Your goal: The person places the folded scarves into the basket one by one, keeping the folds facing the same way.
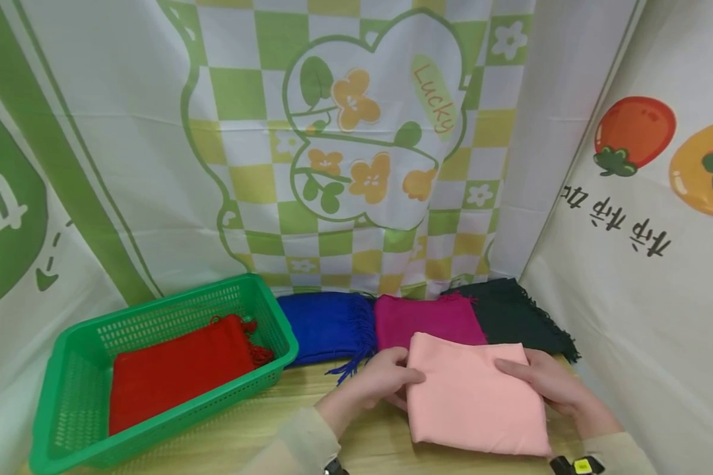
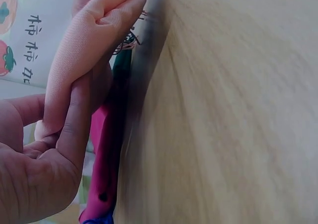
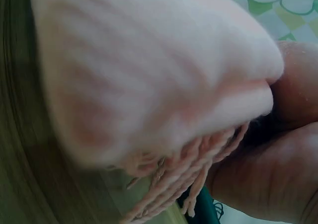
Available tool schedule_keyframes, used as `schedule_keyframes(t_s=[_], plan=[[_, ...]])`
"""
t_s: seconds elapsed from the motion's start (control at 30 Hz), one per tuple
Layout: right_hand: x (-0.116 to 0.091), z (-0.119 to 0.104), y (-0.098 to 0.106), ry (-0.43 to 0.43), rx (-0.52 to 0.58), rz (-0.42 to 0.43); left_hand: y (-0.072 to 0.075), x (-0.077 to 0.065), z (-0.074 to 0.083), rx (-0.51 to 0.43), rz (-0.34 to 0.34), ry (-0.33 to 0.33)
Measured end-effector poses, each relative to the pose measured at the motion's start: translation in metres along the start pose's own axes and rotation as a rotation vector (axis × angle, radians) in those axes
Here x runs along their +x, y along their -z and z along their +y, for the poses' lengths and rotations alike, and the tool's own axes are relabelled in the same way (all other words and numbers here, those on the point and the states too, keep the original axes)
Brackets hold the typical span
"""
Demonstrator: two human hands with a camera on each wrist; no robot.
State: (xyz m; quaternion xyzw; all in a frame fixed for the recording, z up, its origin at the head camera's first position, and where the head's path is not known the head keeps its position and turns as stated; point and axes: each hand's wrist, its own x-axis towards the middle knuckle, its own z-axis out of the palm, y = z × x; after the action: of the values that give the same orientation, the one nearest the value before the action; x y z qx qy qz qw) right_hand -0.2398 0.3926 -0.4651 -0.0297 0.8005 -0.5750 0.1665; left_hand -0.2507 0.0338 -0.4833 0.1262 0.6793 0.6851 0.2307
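Pink cloth: we see it (image 1: 475, 396) folded and held up above the tabletop (image 1: 226, 425), between both hands.
Left fingers: our left hand (image 1: 386, 377) grips its left edge, thumb on the near face, other fingers behind.
Right fingers: our right hand (image 1: 549, 380) pinches the upper right side, thumb in front.
Pink fringe: in the right wrist view we see strands (image 3: 184, 172) hanging below the fold.
Behind: magenta cloth (image 1: 428, 320), partly covered, between blue cloth (image 1: 323, 326) and dark green cloth (image 1: 511, 316).
Far left: red cloth (image 1: 178, 376) inside a green basket (image 1: 276, 310).
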Motion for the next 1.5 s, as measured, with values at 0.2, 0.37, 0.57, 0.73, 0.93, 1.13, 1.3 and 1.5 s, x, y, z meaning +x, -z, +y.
schedule_keyframes(t_s=[0.2,0.37,0.57,0.73,0.93,1.13,1.3,1.5], plan=[[0.002,-0.009,-0.010,0.000,0.016,-0.005,0.010,-0.005,0.002,0.001,0.008,-0.012],[0.004,-0.013,-0.017,0.007,0.036,-0.020,0.017,-0.008,0.003,0.010,0.009,-0.015],[0.007,-0.016,-0.026,0.011,0.025,0.011,0.026,-0.014,0.006,0.002,-0.010,-0.011],[0.008,-0.020,-0.033,0.014,0.010,0.032,0.033,-0.018,0.006,0.008,-0.006,-0.003],[0.010,-0.025,-0.041,0.020,0.012,0.028,0.041,-0.026,0.009,0.006,0.006,-0.004],[0.009,-0.032,-0.048,0.029,0.027,0.019,0.049,-0.034,0.014,0.003,-0.003,-0.002],[0.011,-0.041,-0.055,0.043,0.051,0.002,0.057,-0.041,0.019,0.015,0.003,0.005],[0.016,-0.048,-0.062,0.050,0.065,0.004,0.066,-0.048,0.025,0.011,0.005,0.006]])
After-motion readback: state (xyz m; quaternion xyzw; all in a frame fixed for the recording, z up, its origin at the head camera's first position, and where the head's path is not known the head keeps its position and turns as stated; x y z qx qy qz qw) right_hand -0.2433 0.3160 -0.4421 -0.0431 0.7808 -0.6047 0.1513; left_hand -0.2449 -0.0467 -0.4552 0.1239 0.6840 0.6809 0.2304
